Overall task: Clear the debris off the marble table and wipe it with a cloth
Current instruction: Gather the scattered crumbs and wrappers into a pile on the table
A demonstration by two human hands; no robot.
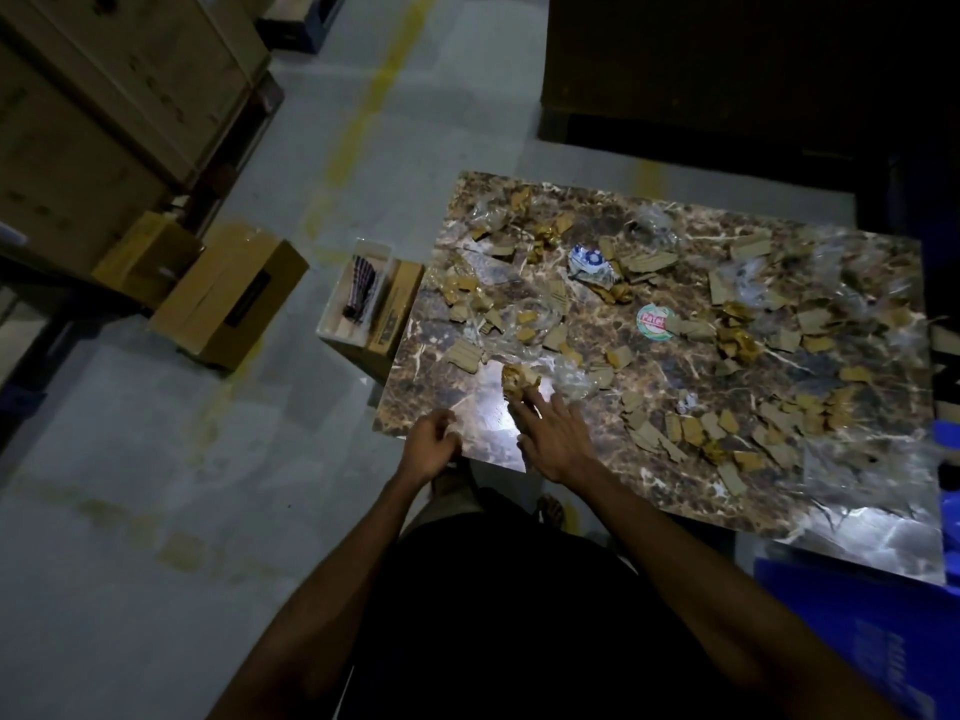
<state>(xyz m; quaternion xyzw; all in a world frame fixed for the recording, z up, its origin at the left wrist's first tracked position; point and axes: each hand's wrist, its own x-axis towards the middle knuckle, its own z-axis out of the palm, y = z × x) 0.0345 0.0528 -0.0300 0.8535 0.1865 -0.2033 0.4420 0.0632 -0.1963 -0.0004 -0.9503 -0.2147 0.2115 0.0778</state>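
Desk (pixel 691 517): polished brown marble with pale veining, glossy enough to throw hard white glare at the near edge and near corner. Debris on it is matt torn cardboard scraps (pixel 691 428), crumpled golden-brown paper wads (pixel 519 379), thin clear crinkled plastic film (pixel 857 283) with a slight sheen, plus a round printed label (pixel 654 320) and a crushed printed wrapper (pixel 589 265), both smooth-looking. Floor (pixel 156 485) is matt grey concrete with worn yellow paint stains; floor boxes (pixel 228 298) are plain brown corrugated cardboard, one taped with shiny tape.
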